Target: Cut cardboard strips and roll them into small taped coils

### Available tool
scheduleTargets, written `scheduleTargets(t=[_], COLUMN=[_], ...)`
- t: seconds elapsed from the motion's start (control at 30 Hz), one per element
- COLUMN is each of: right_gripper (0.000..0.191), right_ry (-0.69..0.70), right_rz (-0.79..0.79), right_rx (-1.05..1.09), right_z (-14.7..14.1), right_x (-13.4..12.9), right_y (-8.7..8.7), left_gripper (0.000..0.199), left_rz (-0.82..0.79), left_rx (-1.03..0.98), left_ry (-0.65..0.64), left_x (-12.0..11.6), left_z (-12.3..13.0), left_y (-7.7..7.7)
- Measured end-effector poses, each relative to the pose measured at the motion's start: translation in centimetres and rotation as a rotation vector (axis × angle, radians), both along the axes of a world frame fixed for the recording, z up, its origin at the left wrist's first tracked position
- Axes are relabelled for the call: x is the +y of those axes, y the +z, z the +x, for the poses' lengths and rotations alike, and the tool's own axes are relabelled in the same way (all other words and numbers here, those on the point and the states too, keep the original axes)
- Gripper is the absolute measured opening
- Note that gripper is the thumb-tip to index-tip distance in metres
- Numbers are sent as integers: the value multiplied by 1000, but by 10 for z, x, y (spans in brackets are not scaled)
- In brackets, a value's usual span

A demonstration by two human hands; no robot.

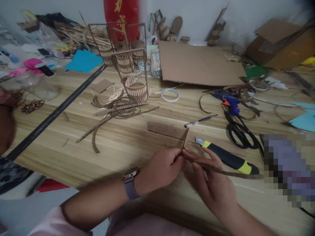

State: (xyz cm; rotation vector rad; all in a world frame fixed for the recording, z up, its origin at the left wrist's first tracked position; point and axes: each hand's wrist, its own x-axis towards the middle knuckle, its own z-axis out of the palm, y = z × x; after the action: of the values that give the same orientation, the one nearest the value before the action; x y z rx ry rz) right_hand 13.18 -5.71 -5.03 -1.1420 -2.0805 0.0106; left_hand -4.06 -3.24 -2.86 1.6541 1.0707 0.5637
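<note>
Over the near part of the table, my left hand (pixel 163 167) and my right hand (pixel 214 185) meet on a thin brown cardboard strip (pixel 240 173). Both hands are closed on it. One short part of the strip sticks up away from me between the fingers; the long part trails to the right across my right hand. The exact spot of the pinch is partly hidden by the fingers. Just beyond my right hand lies a black and yellow utility knife (pixel 227 156), its blade out. A flat cardboard piece (pixel 164 128) lies under and behind it, near a pen (pixel 201 121).
Black scissors (pixel 242 136) and a blue glue gun (pixel 230 103) lie to the right among curled strips. Ribbed cardboard strips (pixel 118 109) lie left of centre, before small stick baskets (pixel 136 93). A large cardboard sheet (pixel 197 62) is behind. Another person's arm (pixel 7 124) shows at left.
</note>
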Motion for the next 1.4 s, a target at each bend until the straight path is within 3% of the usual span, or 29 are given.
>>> scheduleTargets(t=[0.3, 0.67, 1.03, 1.4], right_gripper=[22, 24, 21, 21], right_ry=[3, -24, 32, -2], right_rz=[13, -50, -81, -80], right_rx=[-22, -17, 44, 53], right_z=[-4, 4, 1, 5], right_x=[-4, -3, -4, -5], right_y=[4, 5, 7, 9], left_gripper=[20, 22, 20, 19], left_rz=[-24, -23, -48, -50], left_rx=[58, -7, 51, 26], left_ry=[49, -10, 27, 15], left_x=[-1, 1, 0, 1], left_z=[1, 0, 0, -1], left_y=[-2, -2, 0, -3])
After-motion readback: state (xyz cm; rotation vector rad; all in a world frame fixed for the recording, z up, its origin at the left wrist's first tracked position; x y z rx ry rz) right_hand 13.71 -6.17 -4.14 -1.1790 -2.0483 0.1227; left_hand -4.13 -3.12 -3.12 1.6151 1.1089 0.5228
